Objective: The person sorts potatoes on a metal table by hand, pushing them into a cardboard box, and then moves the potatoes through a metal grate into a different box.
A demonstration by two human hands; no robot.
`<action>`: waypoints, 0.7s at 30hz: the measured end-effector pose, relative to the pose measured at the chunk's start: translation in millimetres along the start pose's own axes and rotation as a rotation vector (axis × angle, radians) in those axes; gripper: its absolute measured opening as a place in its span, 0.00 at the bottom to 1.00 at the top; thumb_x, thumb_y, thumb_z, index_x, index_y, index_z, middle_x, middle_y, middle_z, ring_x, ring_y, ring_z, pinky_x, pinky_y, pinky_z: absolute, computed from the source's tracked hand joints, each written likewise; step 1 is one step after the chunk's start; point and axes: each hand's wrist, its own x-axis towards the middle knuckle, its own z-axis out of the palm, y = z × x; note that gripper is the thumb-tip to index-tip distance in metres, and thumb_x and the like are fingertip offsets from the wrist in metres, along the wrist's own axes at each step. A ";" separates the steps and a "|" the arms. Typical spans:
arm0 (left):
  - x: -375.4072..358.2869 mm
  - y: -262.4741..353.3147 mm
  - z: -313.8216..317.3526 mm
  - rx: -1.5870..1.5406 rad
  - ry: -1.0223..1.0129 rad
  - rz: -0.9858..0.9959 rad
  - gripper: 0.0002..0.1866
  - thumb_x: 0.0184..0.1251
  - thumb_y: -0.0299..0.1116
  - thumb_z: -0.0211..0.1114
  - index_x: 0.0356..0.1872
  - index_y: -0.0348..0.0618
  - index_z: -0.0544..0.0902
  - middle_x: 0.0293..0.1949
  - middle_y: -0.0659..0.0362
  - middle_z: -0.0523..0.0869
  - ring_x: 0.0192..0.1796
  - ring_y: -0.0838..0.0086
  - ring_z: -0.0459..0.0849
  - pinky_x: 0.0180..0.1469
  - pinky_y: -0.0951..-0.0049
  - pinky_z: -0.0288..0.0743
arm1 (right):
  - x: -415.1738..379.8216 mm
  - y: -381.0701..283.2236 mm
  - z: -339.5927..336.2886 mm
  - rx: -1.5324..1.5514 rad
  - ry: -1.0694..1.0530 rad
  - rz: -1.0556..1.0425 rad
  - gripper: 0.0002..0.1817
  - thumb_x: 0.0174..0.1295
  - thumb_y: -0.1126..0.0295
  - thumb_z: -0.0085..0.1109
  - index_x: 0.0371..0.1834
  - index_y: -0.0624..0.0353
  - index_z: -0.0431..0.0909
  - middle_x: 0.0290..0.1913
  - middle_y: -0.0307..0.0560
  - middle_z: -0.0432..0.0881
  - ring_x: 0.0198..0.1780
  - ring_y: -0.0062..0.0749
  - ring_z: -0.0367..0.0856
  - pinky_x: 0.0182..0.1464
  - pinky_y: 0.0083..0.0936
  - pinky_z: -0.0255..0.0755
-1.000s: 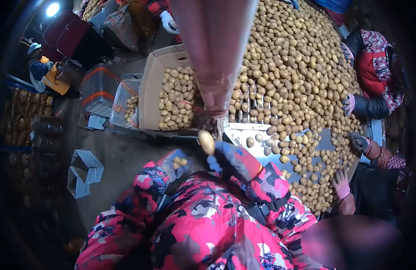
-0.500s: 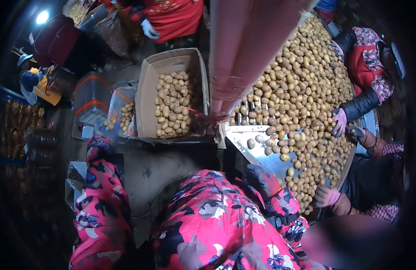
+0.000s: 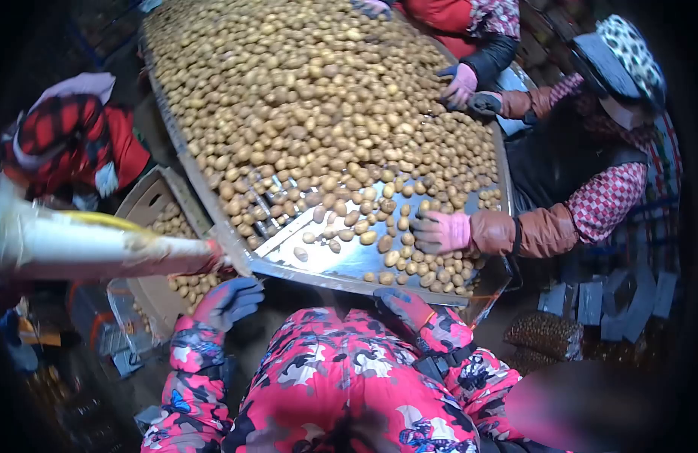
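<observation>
A large metal sorting table carries a wide heap of potatoes, with some loose ones on its bare metal near edge. My left hand, in a grey and pink glove, is raised beside the table's near left corner, fingers apart and nothing in them. At the near edge is my right hand, gloved too, its fingers partly bent; whether it holds anything is not visible. A cardboard box with potatoes stands left of the table, partly hidden behind a pole.
Across the table on the right, a co-worker's pink-gloved hand rests on potatoes; another person's hand is farther back. A person in red stands at the left. Full potato bags lie at the lower right.
The view has swung right, so the table now lies in front of me and the box at the left. My left hand has moved from near the crates to the table's corner.
</observation>
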 end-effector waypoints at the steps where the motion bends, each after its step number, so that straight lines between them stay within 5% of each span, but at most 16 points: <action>1: 23.3 10.6 33.4 0.155 -0.002 0.050 0.32 0.77 0.48 0.64 0.72 0.36 0.73 0.63 0.50 0.83 0.63 0.62 0.85 0.63 0.66 0.81 | -0.3 0.6 -4.3 0.091 0.006 0.007 0.22 0.76 0.61 0.60 0.66 0.63 0.79 0.53 0.42 0.87 0.51 0.26 0.84 0.58 0.24 0.76; 4: 117.6 22.1 67.2 0.651 0.008 0.341 0.32 0.77 0.47 0.63 0.73 0.35 0.72 0.67 0.50 0.79 0.67 0.60 0.80 0.69 0.65 0.75 | -7.9 -12.6 -2.2 0.092 0.033 0.033 0.20 0.76 0.62 0.59 0.65 0.63 0.80 0.50 0.41 0.87 0.47 0.25 0.84 0.53 0.24 0.77; 7: 198.9 38.4 101.3 1.526 0.286 0.612 0.39 0.70 0.53 0.67 0.76 0.42 0.70 0.74 0.41 0.71 0.77 0.48 0.67 0.77 0.54 0.62 | 2.9 -0.3 -27.1 0.098 -0.019 -0.074 0.19 0.76 0.63 0.59 0.64 0.62 0.80 0.48 0.39 0.86 0.45 0.24 0.83 0.50 0.24 0.77; 8: 224.1 49.9 114.2 1.652 0.271 0.529 0.41 0.68 0.53 0.67 0.79 0.48 0.67 0.76 0.39 0.68 0.79 0.45 0.64 0.80 0.54 0.57 | -5.8 -12.8 -30.6 -0.162 0.016 -0.165 0.20 0.75 0.63 0.59 0.65 0.59 0.80 0.46 0.38 0.86 0.43 0.23 0.82 0.50 0.24 0.78; 11: 232.5 32.2 175.8 2.067 0.409 0.242 0.50 0.59 0.68 0.64 0.81 0.54 0.65 0.79 0.40 0.62 0.80 0.38 0.58 0.79 0.34 0.47 | -35.0 -43.7 -35.9 -0.341 0.266 -0.229 0.22 0.70 0.60 0.62 0.65 0.52 0.81 0.52 0.41 0.85 0.51 0.30 0.81 0.56 0.31 0.76; 12: 236.8 17.3 175.6 2.153 0.347 0.386 0.52 0.54 0.69 0.65 0.80 0.59 0.65 0.79 0.40 0.62 0.79 0.34 0.56 0.77 0.29 0.45 | -40.0 -51.8 -41.7 -0.500 0.355 -0.257 0.23 0.69 0.59 0.63 0.66 0.49 0.81 0.55 0.44 0.84 0.56 0.34 0.80 0.60 0.35 0.74; 14: 241.0 -15.6 180.8 2.065 0.096 0.560 0.50 0.55 0.62 0.67 0.80 0.56 0.65 0.77 0.44 0.65 0.77 0.35 0.59 0.77 0.31 0.46 | -37.7 -52.5 -49.9 -1.089 0.545 -0.383 0.26 0.66 0.56 0.63 0.68 0.45 0.80 0.66 0.51 0.80 0.72 0.46 0.74 0.71 0.47 0.67; 17: 249.8 -73.9 217.2 1.966 -0.251 0.649 0.50 0.52 0.54 0.71 0.79 0.54 0.65 0.74 0.45 0.69 0.75 0.36 0.62 0.77 0.36 0.51 | -3.1 -44.3 -42.1 -1.294 0.627 -0.621 0.28 0.57 0.52 0.68 0.64 0.37 0.82 0.70 0.48 0.75 0.72 0.47 0.70 0.72 0.56 0.61; 21: 258.6 -95.8 254.2 1.667 -0.363 0.725 0.42 0.60 0.41 0.68 0.78 0.55 0.67 0.74 0.41 0.68 0.73 0.39 0.67 0.72 0.40 0.63 | 28.8 -44.8 -74.7 -1.348 0.616 -0.618 0.29 0.55 0.47 0.68 0.63 0.32 0.82 0.74 0.48 0.70 0.76 0.51 0.64 0.77 0.61 0.51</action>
